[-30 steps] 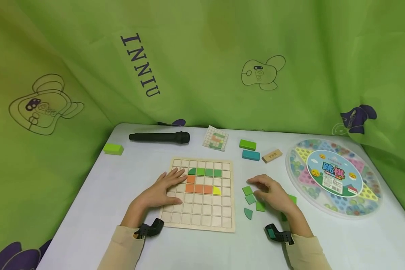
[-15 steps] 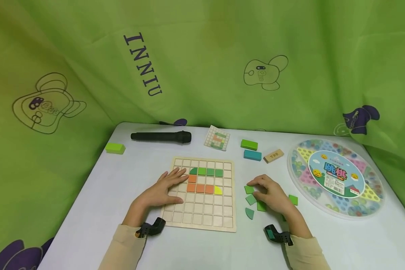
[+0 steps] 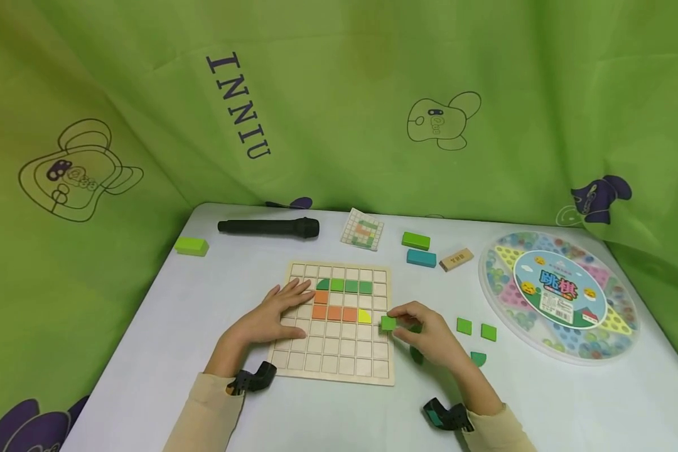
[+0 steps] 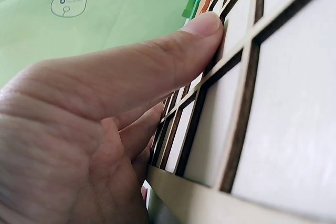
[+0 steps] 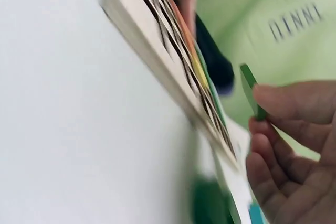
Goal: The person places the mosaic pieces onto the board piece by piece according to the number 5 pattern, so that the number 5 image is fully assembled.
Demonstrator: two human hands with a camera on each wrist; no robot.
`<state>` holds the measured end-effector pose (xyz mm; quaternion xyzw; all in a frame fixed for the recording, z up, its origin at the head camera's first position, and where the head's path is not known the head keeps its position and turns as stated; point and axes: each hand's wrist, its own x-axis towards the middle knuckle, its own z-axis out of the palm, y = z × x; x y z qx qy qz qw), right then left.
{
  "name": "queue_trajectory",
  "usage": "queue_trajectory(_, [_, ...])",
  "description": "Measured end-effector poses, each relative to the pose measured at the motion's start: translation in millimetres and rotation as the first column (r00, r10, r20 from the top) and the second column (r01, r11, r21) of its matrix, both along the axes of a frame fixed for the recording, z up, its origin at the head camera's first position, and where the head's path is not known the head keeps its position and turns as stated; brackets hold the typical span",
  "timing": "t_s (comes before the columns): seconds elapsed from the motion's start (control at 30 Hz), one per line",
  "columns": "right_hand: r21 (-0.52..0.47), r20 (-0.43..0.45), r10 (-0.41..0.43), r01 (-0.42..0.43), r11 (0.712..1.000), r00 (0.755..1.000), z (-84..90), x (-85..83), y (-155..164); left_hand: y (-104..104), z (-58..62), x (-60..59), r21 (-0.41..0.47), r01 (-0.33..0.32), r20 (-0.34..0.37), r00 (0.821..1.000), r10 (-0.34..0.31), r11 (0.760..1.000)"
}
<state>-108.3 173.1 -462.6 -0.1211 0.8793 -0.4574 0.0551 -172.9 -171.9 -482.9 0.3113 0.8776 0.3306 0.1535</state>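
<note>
My right hand (image 3: 429,336) pinches a small green square tile (image 3: 388,323) between thumb and fingers, above the right edge of the wooden grid board (image 3: 339,370). The right wrist view shows this green tile held on edge, apart from the board. On the board's left side rests my left hand (image 3: 268,320), fingers spread; its thumb (image 4: 202,27) lies over the grid in the left wrist view. Set into the cells are a row of green tiles (image 3: 351,286), several orange tiles (image 3: 334,313) and a rounded yellow tile (image 3: 364,316). My right hand partly hides other green tiles.
Loose green squares (image 3: 488,332) and a green quarter-round tile (image 3: 478,358) lie right of my hand. Behind are a black microphone (image 3: 268,228), a pattern card (image 3: 362,230), green (image 3: 415,240), blue (image 3: 421,258) and wooden (image 3: 456,259) blocks. A round checkers box (image 3: 559,295) sits at right.
My right hand has picked up a green square tile from the loose pile and moved left with it to the board's edge. The left hand stays in place.
</note>
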Motion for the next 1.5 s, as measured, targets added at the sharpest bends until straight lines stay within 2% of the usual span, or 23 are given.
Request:
queue_trajectory(0.13, [-0.016, 0.005, -0.013, 0.013, 1.000, 1.000, -4.1, 3.7, -23, -1, -0.9, -0.1, -0.003, -0.003, 0.002, 1.000, 0.003, 1.000])
queue_trajectory(0.27, [0.010, -0.042, -0.026, 0.027, 1.000, 0.999, -11.4, 5.3, -37, -1, -1.4, -0.1, -0.004, -0.008, 0.001, 1.000, 0.008, 1.000])
queue_trajectory(0.6, [0.029, -0.073, -0.059, 0.061, 0.998, 0.996, -16.7, 6.4, -44, 0, 2.2, -0.2, -0.008, -0.005, 0.005, 1.000, 0.005, 1.000])
queue_trajectory(0.87, [0.094, -0.076, -0.065, 0.072, 0.993, 0.995, -18.4, 8.1, -50, 0, 1.6, -0.7, 0.001, -0.001, -0.011, 1.000, 0.001, 1.000])
queue_trajectory(1.1, [0.074, -0.055, -0.015, 0.019, 0.997, 0.998, -10.3, 10.7, -32, 1, -2.3, -0.5, -0.001, -0.003, 0.000, 1.000, 0.003, 1.000])
queue_trajectory(1.27, [0.089, -0.083, -0.049, 0.056, 0.994, 0.995, -7.6, 15.8, -4, 2, -1.7, 0.2, -0.005, 0.003, -0.003, 1.000, -0.003, 1.000])
queue_trajectory(1.5, [0.097, -0.126, -0.105, 0.117, 0.988, 0.986, -13.3, 21.4, 32, 1, 2.1, 1.0, -0.010, -0.006, 0.008, 1.000, 0.007, 1.000])
